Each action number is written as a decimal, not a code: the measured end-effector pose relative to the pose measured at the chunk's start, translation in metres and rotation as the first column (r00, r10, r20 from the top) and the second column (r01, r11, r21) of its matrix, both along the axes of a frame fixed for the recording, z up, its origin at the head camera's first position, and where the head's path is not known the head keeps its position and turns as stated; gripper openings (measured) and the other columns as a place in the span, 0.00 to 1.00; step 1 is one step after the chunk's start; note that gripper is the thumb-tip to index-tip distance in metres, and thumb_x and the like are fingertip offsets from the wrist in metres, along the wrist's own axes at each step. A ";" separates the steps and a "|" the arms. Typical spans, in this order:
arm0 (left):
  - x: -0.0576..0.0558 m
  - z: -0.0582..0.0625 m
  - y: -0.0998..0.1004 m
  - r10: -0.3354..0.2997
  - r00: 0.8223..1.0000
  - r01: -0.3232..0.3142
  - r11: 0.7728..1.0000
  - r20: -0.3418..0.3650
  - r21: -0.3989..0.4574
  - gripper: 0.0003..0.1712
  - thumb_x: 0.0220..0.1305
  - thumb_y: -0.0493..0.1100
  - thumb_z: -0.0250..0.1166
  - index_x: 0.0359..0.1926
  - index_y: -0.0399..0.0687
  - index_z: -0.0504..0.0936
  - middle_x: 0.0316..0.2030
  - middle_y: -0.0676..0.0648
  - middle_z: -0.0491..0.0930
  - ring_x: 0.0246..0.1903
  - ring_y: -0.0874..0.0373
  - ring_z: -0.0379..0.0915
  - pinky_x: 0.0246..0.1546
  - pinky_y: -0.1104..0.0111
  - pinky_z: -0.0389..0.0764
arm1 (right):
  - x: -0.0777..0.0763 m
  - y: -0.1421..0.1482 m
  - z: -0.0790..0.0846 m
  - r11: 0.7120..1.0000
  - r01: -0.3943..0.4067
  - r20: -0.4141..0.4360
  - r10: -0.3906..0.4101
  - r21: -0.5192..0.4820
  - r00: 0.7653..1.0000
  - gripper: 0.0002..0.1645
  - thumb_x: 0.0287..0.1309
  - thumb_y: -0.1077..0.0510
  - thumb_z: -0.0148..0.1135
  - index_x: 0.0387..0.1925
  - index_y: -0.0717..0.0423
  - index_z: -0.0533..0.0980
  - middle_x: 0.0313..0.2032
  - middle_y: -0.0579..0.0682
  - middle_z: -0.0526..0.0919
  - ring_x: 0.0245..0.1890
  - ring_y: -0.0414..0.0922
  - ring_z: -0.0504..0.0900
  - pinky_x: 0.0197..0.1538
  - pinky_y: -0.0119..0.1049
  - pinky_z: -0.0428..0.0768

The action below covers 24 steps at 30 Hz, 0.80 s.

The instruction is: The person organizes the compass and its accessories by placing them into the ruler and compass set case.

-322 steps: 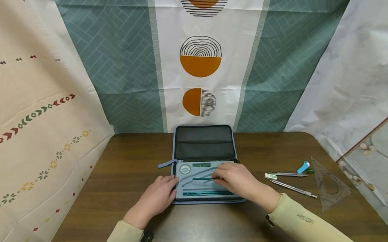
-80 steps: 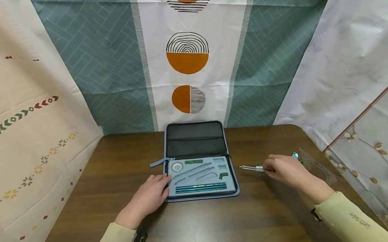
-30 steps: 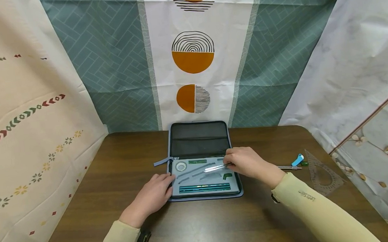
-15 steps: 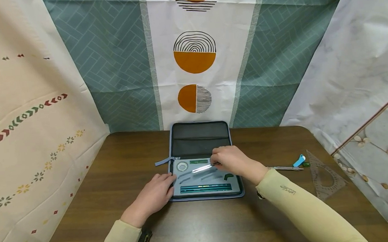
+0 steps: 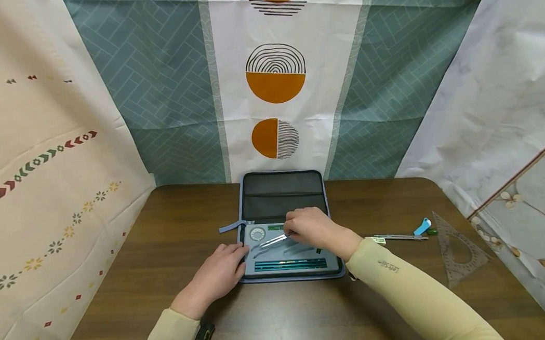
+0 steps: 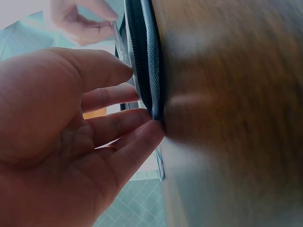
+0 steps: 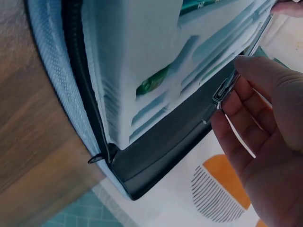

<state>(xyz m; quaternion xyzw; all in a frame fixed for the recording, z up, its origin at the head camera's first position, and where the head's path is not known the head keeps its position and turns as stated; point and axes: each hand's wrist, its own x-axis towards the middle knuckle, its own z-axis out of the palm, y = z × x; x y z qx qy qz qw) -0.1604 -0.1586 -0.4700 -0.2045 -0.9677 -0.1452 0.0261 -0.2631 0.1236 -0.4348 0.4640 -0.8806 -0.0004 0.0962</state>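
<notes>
My right hand [image 5: 311, 229] pinches a silver drawing compass [image 5: 274, 240] just above the grey tray [image 5: 250, 269] of an unzipped case. In the right wrist view the compass's hinge end [image 7: 221, 92] sits between thumb and fingers, its legs pointing away. Along the case's left rim my left hand [image 5: 222, 269] rests with its fingertips on the edge; the left wrist view shows them touching the zip border [image 6: 152, 56]. The tray holds teal pencils [image 5: 290, 265], a round white dial [image 5: 257, 234], a green strip [image 5: 275, 227] and a small green piece [image 7: 152, 81]. My right hand covers some slots.
The case's black mesh lid [image 5: 283, 194] stands open at the back. On the right of the table lie another compass [image 5: 400, 237], a white-and-green eraser [image 5: 379, 240], a blue item [image 5: 423, 226] and a clear set square [image 5: 458, 255]. A zip strap [image 5: 230, 227] sticks out left.
My right hand has picked up one compass from the right and carried it left over the tray. Earlier it held a thin green stick there. My left hand has stayed on the rim.
</notes>
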 end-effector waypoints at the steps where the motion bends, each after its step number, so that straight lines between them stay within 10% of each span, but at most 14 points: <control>1: 0.000 0.000 0.000 0.003 1.000 -0.003 1.000 0.005 -0.001 0.23 0.78 0.41 0.70 0.69 0.39 0.85 0.68 0.35 0.82 0.64 0.40 0.78 0.64 0.48 0.82 | 0.000 -0.001 0.000 1.000 -0.003 0.003 0.003 0.001 1.000 0.04 0.67 0.59 0.79 0.40 0.46 0.91 0.36 0.43 0.85 0.36 0.42 0.84 0.40 0.37 0.85; 24: -0.002 -0.002 -0.001 0.009 1.000 -0.008 1.000 0.029 -0.009 0.24 0.79 0.43 0.70 0.70 0.39 0.84 0.68 0.36 0.81 0.65 0.40 0.77 0.65 0.47 0.82 | -0.004 -0.016 -0.007 0.999 0.012 0.050 -0.014 0.032 0.999 0.05 0.68 0.58 0.79 0.44 0.44 0.92 0.41 0.43 0.88 0.39 0.43 0.85 0.44 0.40 0.86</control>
